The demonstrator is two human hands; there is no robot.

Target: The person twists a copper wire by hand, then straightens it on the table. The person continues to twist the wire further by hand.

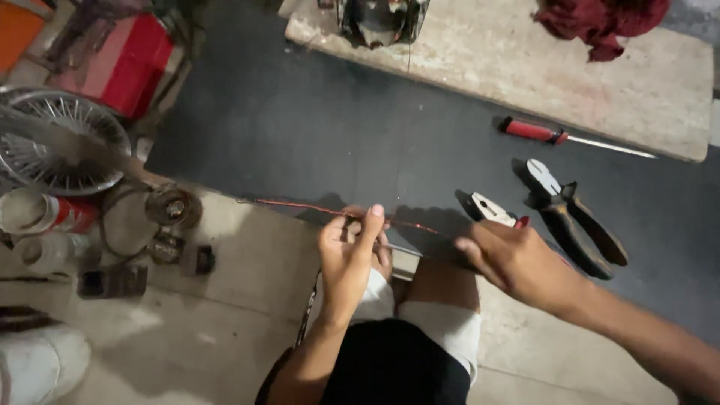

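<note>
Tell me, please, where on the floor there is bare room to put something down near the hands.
The dark mat is bare between the concrete slab and the copper wire held by the left hand. The pale floor left of that hand is also free. It is crowded by the right hand: two pliers and a red screwdriver.
</note>
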